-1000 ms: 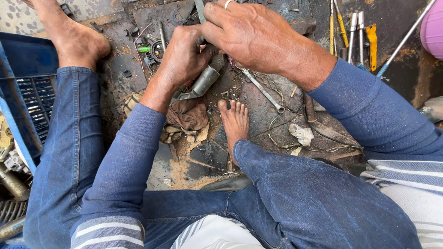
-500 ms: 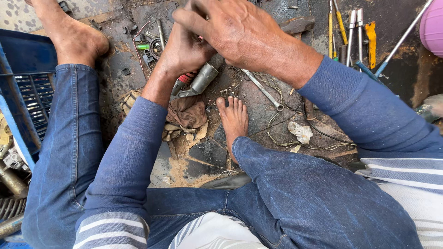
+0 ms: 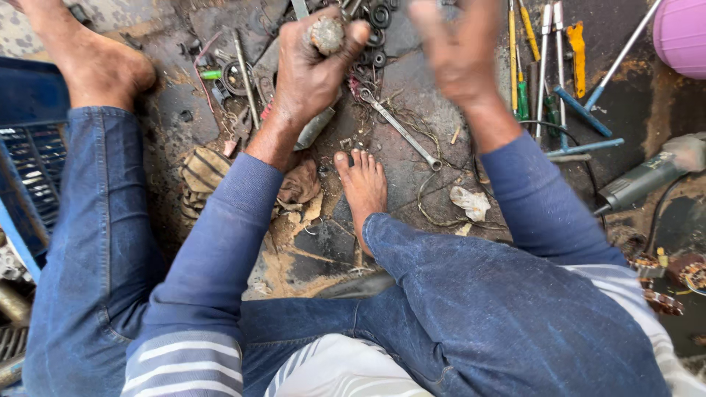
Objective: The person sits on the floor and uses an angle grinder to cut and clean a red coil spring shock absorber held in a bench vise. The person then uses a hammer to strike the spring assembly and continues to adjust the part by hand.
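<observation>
My left hand (image 3: 305, 70) is raised over the dirty floor and closed around a grimy metal cylinder (image 3: 326, 33) whose rounded end shows between thumb and fingers. My right hand (image 3: 456, 48) is lifted beside it, blurred, fingers spread, holding nothing. Below the hands lie a ring spanner (image 3: 399, 130) and a pile of dark metal rings (image 3: 376, 22). My bare right foot (image 3: 362, 187) rests on the floor under them.
Screwdrivers and long tools (image 3: 540, 51) lie at the upper right, with a grey power tool (image 3: 647, 176) and a pink round object (image 3: 680, 33) beyond. A blue crate (image 3: 33, 162) stands at the left, and dirty rags (image 3: 206, 176) lie near my left knee.
My hands have parted. The right hand let go of the cylinder and swung up to the right. The left hand lifted the part upright.
</observation>
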